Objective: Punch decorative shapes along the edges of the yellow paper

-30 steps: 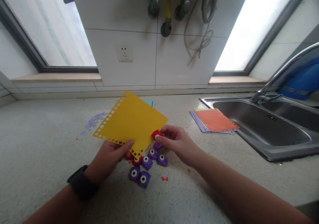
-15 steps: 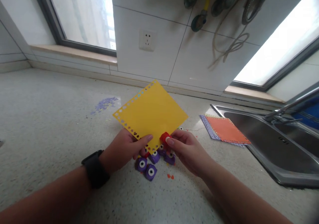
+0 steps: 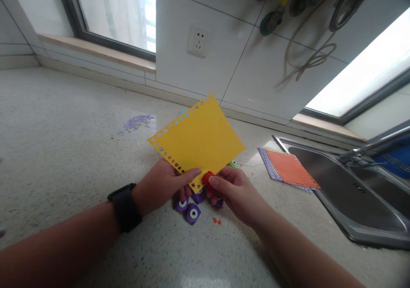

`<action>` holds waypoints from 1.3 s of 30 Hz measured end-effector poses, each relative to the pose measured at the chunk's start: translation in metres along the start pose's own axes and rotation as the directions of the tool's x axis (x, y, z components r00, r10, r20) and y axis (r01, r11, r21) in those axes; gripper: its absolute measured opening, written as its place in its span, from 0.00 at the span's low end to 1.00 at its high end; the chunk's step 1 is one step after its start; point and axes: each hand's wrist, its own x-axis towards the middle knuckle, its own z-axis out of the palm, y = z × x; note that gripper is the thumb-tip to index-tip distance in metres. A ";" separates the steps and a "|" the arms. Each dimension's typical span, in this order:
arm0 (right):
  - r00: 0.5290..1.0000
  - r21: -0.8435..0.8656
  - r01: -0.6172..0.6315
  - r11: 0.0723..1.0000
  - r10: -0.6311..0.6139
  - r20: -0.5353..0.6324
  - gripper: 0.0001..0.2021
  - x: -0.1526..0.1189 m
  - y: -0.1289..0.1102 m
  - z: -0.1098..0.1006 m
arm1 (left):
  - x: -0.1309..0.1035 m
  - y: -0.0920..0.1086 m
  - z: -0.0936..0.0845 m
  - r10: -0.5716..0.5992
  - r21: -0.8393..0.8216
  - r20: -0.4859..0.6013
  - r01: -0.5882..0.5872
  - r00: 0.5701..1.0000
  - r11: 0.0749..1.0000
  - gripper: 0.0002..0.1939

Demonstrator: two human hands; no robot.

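Note:
My left hand (image 3: 174,179) grips a yellow sheet of paper (image 3: 200,138) near its lower corner, thumb on top and fingers beneath. Small cut-out shapes run along the sheet's upper-left and lower-left edges and around the bottom corner. A red craft punch (image 3: 209,179) sits at the lower-right edge of the paper, held by my right hand (image 3: 235,185) with the thumb on its white button. Below the sheet, several purple craft punches (image 3: 192,214) lie on the counter, some partly hidden by the paper and my fingers. A green punch (image 3: 233,164) peeks out behind my right hand.
Purple paper bits (image 3: 137,123) are scattered to the left. A stack of punched sheets with an orange sheet (image 3: 292,168) on top lies by the steel sink (image 3: 349,207), partly over its rim. Small orange scraps (image 3: 217,221) rest on the counter (image 3: 80,168). A socket (image 3: 199,41) is on the wall.
The red punch has shifted slightly left along the paper's lower-right edge with my right hand. The sheet has turned a little, and the camera view has tilted.

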 end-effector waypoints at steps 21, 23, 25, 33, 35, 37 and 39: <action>1.000 0.051 0.024 0.998 -0.025 0.016 0.15 0.004 0.003 0.003 | -0.001 0.004 0.001 0.086 0.074 0.005 -0.086 0.996 0.994 0.10; 1.000 0.053 0.019 0.998 -0.020 0.012 0.15 0.004 0.002 0.003 | -0.001 0.006 0.001 0.072 0.084 0.007 -0.073 0.997 0.994 0.10; 1.000 0.060 0.021 0.998 -0.022 0.009 0.15 0.004 0.002 0.004 | -0.002 0.009 0.000 0.053 0.106 0.017 -0.055 0.998 0.993 0.10; 0.999 0.071 0.037 0.997 -0.036 -0.009 0.14 0.005 0.002 0.005 | -0.001 0.010 -0.001 0.035 0.143 0.038 -0.040 0.999 0.989 0.10; 0.999 0.069 0.043 0.997 -0.042 -0.015 0.14 0.005 0.002 0.005 | -0.001 0.009 -0.001 0.042 0.136 0.040 -0.047 0.998 0.990 0.10; 0.999 0.067 0.049 0.997 -0.048 -0.018 0.14 0.005 0.001 0.005 | -0.002 0.009 -0.001 0.043 0.127 0.044 -0.048 0.998 0.991 0.11; 0.999 0.063 0.052 0.997 -0.051 -0.017 0.14 0.005 0.001 0.006 | -0.002 0.008 -0.001 0.041 0.119 0.046 -0.046 0.998 0.992 0.10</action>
